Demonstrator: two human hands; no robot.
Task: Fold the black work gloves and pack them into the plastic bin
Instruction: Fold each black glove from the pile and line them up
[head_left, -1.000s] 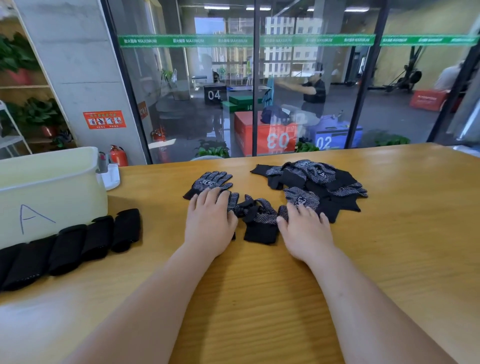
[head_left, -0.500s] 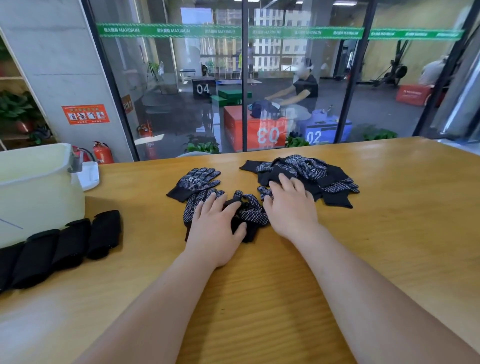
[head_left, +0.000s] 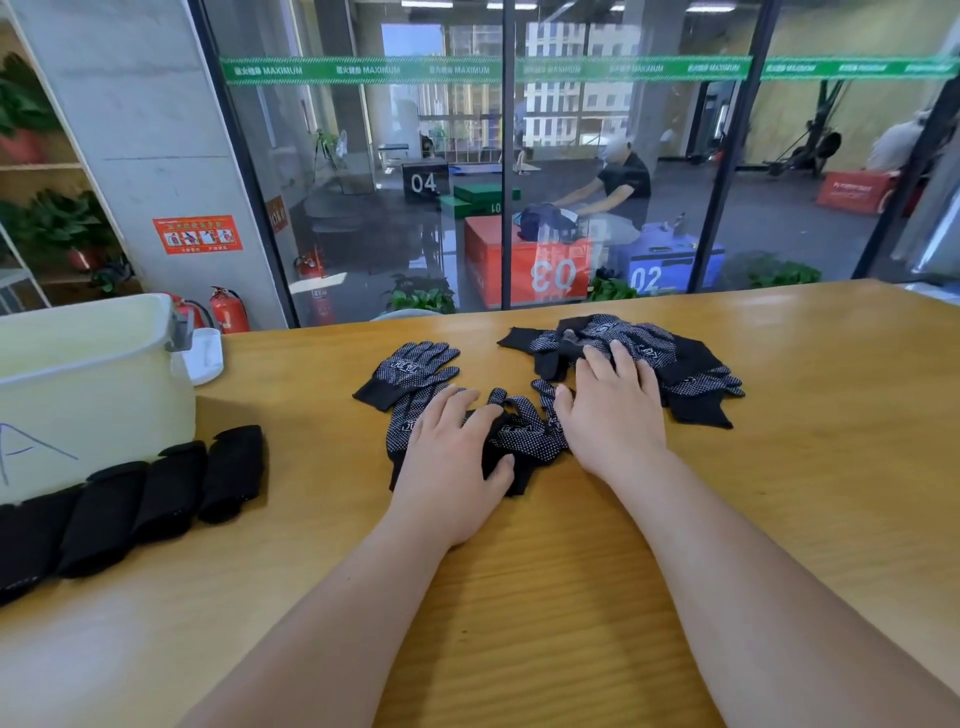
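Under my flat, relaxed left hand (head_left: 451, 457) lies a crumpled black dotted work glove (head_left: 525, 441), stretched lengthwise away from me. My right hand (head_left: 614, 415) rests flat on the loose glove pile (head_left: 691, 358), gripping nothing. The pale plastic bin (head_left: 93, 395) stands well left, nearer my left.

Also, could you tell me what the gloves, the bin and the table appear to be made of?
Gloves: black knitted fabric, it seems, with white grip dots, likely rubber. Bin: cream plastic, smooth and slightly translucent. Table: wood or wood-look laminate, judging by the grain; its satin finish reflects window light.
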